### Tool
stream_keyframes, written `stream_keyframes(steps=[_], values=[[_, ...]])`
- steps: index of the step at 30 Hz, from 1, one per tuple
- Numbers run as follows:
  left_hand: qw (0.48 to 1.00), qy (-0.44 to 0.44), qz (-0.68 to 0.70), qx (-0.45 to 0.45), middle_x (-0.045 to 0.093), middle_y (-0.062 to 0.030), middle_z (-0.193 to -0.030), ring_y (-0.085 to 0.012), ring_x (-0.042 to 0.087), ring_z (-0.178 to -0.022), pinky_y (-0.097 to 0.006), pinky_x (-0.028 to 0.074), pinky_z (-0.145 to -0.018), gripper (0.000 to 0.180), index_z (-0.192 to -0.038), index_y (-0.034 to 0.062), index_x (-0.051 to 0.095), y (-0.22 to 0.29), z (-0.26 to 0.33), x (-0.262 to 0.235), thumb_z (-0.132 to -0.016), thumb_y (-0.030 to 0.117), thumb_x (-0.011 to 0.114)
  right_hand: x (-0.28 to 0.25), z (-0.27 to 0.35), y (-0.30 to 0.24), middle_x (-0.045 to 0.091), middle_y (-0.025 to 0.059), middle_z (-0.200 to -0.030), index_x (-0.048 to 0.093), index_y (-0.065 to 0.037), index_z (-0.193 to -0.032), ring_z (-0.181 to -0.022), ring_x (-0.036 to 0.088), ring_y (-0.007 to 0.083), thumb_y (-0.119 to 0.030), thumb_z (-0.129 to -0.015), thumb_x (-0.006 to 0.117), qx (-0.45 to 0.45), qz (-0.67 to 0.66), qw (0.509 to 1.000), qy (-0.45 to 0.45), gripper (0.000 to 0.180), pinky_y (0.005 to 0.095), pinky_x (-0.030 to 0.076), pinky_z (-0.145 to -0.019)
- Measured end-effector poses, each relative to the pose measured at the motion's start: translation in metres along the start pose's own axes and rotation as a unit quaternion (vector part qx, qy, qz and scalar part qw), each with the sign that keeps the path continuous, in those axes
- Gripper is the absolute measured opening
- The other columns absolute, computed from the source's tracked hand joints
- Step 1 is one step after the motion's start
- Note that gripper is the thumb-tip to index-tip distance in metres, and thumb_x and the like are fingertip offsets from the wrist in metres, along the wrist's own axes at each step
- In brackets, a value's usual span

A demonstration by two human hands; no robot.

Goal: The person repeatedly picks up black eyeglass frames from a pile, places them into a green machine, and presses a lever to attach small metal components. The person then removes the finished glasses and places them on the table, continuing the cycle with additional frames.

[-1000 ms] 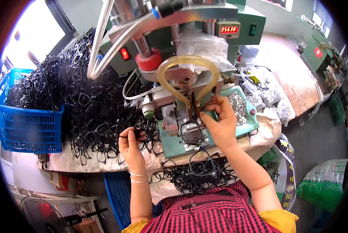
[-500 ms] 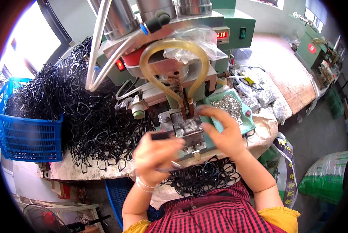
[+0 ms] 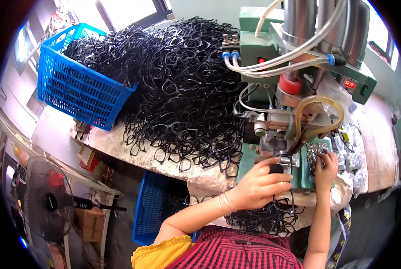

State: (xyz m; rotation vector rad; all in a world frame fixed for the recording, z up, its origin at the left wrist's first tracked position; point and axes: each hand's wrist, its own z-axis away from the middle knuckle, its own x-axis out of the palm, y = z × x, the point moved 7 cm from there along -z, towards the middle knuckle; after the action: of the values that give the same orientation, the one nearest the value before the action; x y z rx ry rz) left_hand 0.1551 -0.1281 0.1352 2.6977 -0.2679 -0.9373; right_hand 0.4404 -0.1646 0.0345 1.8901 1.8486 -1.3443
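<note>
My left hand (image 3: 264,184) is closed round a black eyeglass frame (image 3: 293,201), which hangs below the fingers in front of the press fixture (image 3: 272,148). A dark piece (image 3: 276,168) shows at the fingers; whether it is worn or held I cannot tell. To the right, my right hand (image 3: 327,169) dips its bent fingers into a green tray (image 3: 305,172) of small metal parts (image 3: 316,149). Those fingertips are drawn together, and what they pinch is hidden. Beneath my left hand lies a small heap of black frames (image 3: 245,220).
A green press (image 3: 254,58) with clear hoses stands behind the hands. Black eyeglass frames (image 3: 182,89) cover the bench to the left, spilling from a blue basket (image 3: 84,89). Another blue crate (image 3: 144,210) is below the bench edge. A fan (image 3: 50,201) stands lower left.
The view has swung left. My right hand has left the fixture for the tray of metal parts. My left hand stays near the fixture, the eyeglass frame now plainly visible in it.
</note>
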Motion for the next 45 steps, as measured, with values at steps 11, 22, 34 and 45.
stream_keyframes(steps=[11,22,34,45], values=[[0.794,0.110,-0.521,-0.295,0.050,-0.0152,-0.150,-0.0364,0.039,-0.144,-0.050,0.027,-0.118,0.043,-0.120,0.0105,0.065,-0.066,0.070,-0.203,-0.079,0.000,0.074,0.025,0.017,0.047,0.070,0.0018,-0.097,0.073,0.000,-0.105,-0.087,0.061,0.0083,-0.005,-0.095,0.066,0.267,-0.473,0.834,0.098,0.013,0.0217,0.047,-0.082],[0.800,0.171,-0.502,-0.283,0.063,-0.0115,-0.135,-0.0305,0.060,-0.118,-0.046,0.034,-0.110,0.010,-0.090,0.0078,0.070,-0.116,0.092,-0.205,-0.084,0.010,0.077,-0.021,0.015,-0.008,0.073,0.0075,-0.096,0.075,0.000,-0.101,-0.091,0.067,0.0184,0.003,-0.086,0.070,0.136,-0.220,0.965,0.046,0.016,0.0311,0.050,-0.087],[0.827,0.330,0.181,-0.418,0.068,-0.0059,-0.102,-0.0111,0.064,-0.078,-0.024,0.053,-0.069,0.003,-0.106,0.0087,0.052,-0.122,0.103,-0.073,-0.106,0.011,0.054,-0.060,0.002,-0.088,0.072,0.0093,-0.096,0.074,0.000,-0.095,-0.090,0.069,0.0235,0.005,-0.079,0.073,0.006,-0.294,0.955,-0.029,0.017,0.0333,0.052,-0.085],[0.749,0.306,0.280,-0.517,0.070,-0.0169,-0.086,-0.0184,0.062,-0.060,-0.027,0.052,-0.054,0.027,-0.099,0.0081,0.049,-0.092,0.098,-0.038,-0.112,0.030,0.041,0.004,-0.007,-0.118,0.069,0.0023,-0.090,0.055,0.003,-0.129,-0.092,0.062,0.0086,-0.002,-0.084,0.075,0.161,-0.546,0.821,-0.047,0.049,0.0256,0.047,-0.091]])
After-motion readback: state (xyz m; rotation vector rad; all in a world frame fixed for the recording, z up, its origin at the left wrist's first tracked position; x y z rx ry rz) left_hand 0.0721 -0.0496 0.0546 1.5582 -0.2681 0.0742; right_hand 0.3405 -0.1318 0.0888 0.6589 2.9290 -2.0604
